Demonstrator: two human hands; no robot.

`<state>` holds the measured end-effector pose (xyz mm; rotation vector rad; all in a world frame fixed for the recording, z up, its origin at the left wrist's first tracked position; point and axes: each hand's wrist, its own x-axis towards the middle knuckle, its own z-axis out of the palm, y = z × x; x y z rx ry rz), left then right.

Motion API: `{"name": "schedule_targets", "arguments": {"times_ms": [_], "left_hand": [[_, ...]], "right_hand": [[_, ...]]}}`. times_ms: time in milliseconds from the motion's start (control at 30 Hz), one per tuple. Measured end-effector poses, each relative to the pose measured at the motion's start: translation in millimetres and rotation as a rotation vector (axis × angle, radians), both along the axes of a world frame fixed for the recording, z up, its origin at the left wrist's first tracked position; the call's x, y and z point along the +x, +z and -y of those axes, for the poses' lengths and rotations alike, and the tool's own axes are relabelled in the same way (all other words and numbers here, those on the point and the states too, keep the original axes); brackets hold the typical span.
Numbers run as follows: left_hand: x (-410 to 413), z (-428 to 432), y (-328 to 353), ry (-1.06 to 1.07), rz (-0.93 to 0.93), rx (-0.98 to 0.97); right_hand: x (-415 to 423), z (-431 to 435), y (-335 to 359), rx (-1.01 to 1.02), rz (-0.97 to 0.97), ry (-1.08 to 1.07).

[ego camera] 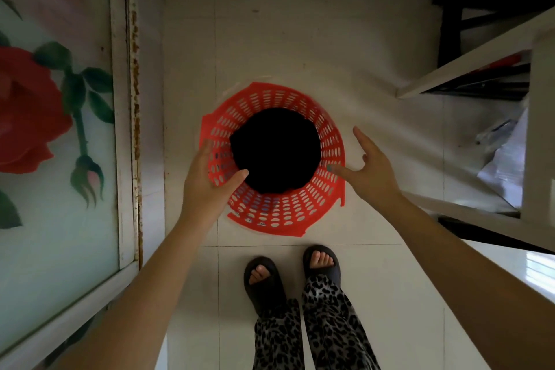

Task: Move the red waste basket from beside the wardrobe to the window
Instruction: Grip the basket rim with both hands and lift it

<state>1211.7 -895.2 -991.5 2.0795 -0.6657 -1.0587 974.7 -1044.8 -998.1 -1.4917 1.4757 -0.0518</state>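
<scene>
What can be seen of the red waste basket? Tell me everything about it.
The red waste basket is round, of what looks like thin plastic, its flared wall pierced with rows of oval holes. Its rim is chipped and broken in several places. The inside bottom shows only black. It stands upright on the pale tiled floor, in front of the person's feet, with a rose-printed panel to its left. The left hand grips its near-left rim, thumb inside; the right hand touches the right rim with its thumb.

Wearing leopard-print trousers (324, 330) in grey and black. Showing bare forearms, no sleeves. Wearing dark open-toe slides (322, 261) at six o'clock.
</scene>
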Motion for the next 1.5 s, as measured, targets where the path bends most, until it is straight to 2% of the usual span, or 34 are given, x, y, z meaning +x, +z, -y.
{"name": "schedule_targets", "arguments": {"times_ms": [133, 367, 500, 667, 767, 867, 1033, 1133, 1333, 1500], "left_hand": [[3, 7, -19, -0.058, -0.008, 0.017], [12, 10, -54, -0.148, 0.199, 0.115], [20, 10, -68, -0.106, 0.276, 0.175], [21, 11, -77, 0.063, 0.061, 0.194], [20, 15, -82, 0.150, 0.063, 0.188], [23, 13, -94, 0.237, 0.037, 0.293], [22, 1, -112, 0.288, 0.013, 0.335], [22, -3, -120, 0.311, 0.017, 0.324], [32, -3, -129, 0.241, 0.063, 0.417], [33, 3, -116, 0.233, 0.071, 0.402]], "right_hand": [[2, 7, -21, 0.014, -0.017, 0.002], [8, 16, -50, 0.040, -0.068, 0.036], [11, 17, -61, 0.078, -0.078, 0.020], [13, 16, -72, 0.132, -0.070, 0.006], [14, 14, -79, 0.140, -0.079, 0.019], [15, 13, -86, 0.143, -0.113, -0.007], [13, 7, -101, 0.158, -0.162, -0.023], [14, 2, -108, 0.170, -0.137, -0.114], [20, -3, -114, 0.161, -0.131, -0.206], [27, 0, -100, 0.127, -0.174, -0.175]]}}
